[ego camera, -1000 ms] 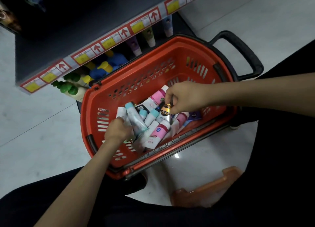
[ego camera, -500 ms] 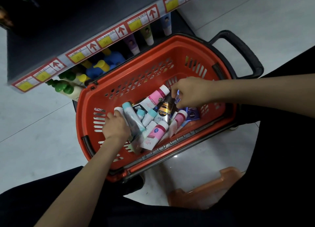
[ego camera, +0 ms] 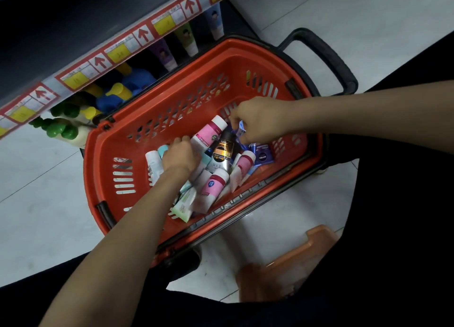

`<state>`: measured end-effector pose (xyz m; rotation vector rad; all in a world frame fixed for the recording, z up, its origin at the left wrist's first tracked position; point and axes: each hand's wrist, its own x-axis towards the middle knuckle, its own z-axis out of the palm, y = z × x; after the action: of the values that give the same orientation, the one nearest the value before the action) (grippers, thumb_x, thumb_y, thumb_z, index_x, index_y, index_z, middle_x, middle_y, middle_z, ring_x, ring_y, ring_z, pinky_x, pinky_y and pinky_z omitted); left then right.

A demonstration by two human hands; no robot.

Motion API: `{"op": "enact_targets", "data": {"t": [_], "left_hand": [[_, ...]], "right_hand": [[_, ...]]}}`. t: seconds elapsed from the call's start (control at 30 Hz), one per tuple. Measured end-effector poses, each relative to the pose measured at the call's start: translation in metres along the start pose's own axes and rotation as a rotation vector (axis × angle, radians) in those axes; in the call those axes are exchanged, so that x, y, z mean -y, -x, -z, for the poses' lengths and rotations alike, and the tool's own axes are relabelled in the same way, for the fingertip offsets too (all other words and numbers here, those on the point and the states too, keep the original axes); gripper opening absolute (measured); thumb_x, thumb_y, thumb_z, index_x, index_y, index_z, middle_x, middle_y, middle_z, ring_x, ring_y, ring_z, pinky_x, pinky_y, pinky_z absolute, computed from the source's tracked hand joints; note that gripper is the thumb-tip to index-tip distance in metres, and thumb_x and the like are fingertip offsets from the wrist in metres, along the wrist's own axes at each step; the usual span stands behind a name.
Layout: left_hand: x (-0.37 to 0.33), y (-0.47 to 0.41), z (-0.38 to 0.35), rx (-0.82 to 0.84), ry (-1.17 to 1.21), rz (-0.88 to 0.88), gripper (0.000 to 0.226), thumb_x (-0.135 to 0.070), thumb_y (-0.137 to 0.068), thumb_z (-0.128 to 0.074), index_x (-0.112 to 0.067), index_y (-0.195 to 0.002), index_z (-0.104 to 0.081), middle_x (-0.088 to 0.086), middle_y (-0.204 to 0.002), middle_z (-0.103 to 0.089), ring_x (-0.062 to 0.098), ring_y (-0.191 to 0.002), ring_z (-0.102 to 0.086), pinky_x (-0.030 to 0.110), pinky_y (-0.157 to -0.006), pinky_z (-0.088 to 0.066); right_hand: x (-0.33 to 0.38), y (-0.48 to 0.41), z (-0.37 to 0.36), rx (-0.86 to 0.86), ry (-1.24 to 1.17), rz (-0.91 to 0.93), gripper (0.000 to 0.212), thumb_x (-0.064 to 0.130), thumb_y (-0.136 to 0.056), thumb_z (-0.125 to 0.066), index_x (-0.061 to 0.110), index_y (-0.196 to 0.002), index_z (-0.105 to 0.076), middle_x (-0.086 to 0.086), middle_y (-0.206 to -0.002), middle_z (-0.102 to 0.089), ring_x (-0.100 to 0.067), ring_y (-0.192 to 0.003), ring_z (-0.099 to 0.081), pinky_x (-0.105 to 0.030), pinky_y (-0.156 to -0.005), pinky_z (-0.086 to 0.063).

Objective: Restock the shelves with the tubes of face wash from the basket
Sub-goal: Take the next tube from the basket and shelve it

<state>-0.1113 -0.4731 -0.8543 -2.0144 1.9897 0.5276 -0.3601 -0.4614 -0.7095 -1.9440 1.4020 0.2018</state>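
The shelf edge (ego camera: 98, 63) behind the basket carries yellow price tags and red up-arrows, with print too small to read. The red basket (ego camera: 103, 159) stands on the floor, and an orange stool (ego camera: 294, 258) is near its front. Inside the basket, the left hand (ego camera: 180, 154) lies over the tubes of face wash (ego camera: 216, 181). Its fingers are hidden, so its grasp cannot be told. Toward the basket's far wall, the right hand (ego camera: 258, 120) pinches a small blue tube (ego camera: 241, 128), just above a blue NIVEA tube (ego camera: 262, 156).

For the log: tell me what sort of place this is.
Most likely a shop aisle: price labels on the shelf edge, a red shopping basket of tubes, stocked bottles below.
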Motion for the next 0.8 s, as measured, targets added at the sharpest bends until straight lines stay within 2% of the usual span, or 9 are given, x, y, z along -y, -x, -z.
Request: {"op": "enact_targets", "data": {"t": [0.1,0.23,0.33,0.43,0.57,0.67,0.8], "left_hand": [[-0.004,-0.006,0.003,0.013,0.065,0.049,0.042,-0.036,-0.098,-0.067,-0.011,-0.130,-0.059,0.018,-0.131,-0.059,0.043,-0.118,-0.062,0.051,-0.093,-0.053],[-0.009,-0.009,0.008,-0.017,0.119,0.098,0.026,-0.026,-0.093,-0.070,-0.011,-0.113,-0.065,0.018,-0.113,-0.070,0.041,-0.106,-0.066,0.043,-0.083,-0.050],[-0.004,-0.009,0.013,-0.005,0.217,0.135,0.022,-0.035,-0.085,-0.078,-0.022,-0.101,-0.070,0.008,-0.100,-0.072,0.034,-0.092,-0.067,0.038,-0.078,-0.052],[0.001,-0.009,0.025,-0.070,0.305,0.134,0.007,-0.031,-0.086,-0.075,-0.027,-0.087,-0.070,0.005,-0.092,-0.075,0.032,-0.089,-0.071,0.043,-0.081,-0.059],[-0.001,-0.006,0.052,-0.176,0.364,0.072,0.016,-0.023,-0.087,-0.075,-0.020,-0.073,-0.068,0.008,-0.078,-0.073,0.033,-0.080,-0.071,0.042,-0.072,-0.058],[-0.001,0.001,0.072,-0.236,0.400,0.039,0.015,-0.027,-0.086,-0.078,-0.024,-0.075,-0.069,0.002,-0.082,-0.075,0.028,-0.082,-0.071,0.042,-0.076,-0.059],[-0.004,0.019,0.099,-0.280,0.618,-0.003,0.012,-0.024,-0.089,-0.083,-0.025,-0.081,-0.075,-0.009,-0.081,-0.077,0.012,-0.079,-0.073,0.037,-0.079,-0.061]], "right_hand": [[-0.001,0.000,-0.001,0.009,0.020,-0.007,0.026,0.017,-0.092,-0.069,0.012,-0.117,-0.069,-0.011,-0.101,-0.072,-0.030,-0.089,-0.069,-0.036,-0.071,-0.054],[-0.001,-0.001,-0.001,0.024,0.029,-0.008,0.027,0.013,-0.092,-0.068,0.008,-0.118,-0.069,-0.015,-0.107,-0.073,-0.032,-0.091,-0.070,-0.035,-0.069,-0.053],[0.000,-0.002,0.001,0.023,0.061,-0.004,0.028,0.012,-0.091,-0.066,0.007,-0.119,-0.069,-0.016,-0.109,-0.073,-0.033,-0.094,-0.070,-0.041,-0.078,-0.059],[0.004,-0.002,0.001,0.036,0.103,0.003,0.030,0.012,-0.089,-0.066,0.008,-0.119,-0.069,-0.013,-0.110,-0.072,-0.033,-0.096,-0.070,-0.045,-0.084,-0.062],[0.012,-0.001,-0.001,0.031,0.138,0.015,0.033,0.013,-0.088,-0.064,0.013,-0.121,-0.066,-0.010,-0.112,-0.071,-0.032,-0.099,-0.068,-0.039,-0.082,-0.060],[0.020,-0.001,0.001,0.012,0.155,0.020,0.031,0.012,-0.088,-0.064,0.017,-0.119,-0.064,-0.008,-0.109,-0.069,-0.030,-0.095,-0.067,-0.035,-0.073,-0.056],[0.030,-0.005,0.005,-0.070,0.148,0.025,0.031,0.018,-0.087,-0.065,0.018,-0.117,-0.060,-0.005,-0.105,-0.066,-0.031,-0.094,-0.068,-0.036,-0.068,-0.054]]}}
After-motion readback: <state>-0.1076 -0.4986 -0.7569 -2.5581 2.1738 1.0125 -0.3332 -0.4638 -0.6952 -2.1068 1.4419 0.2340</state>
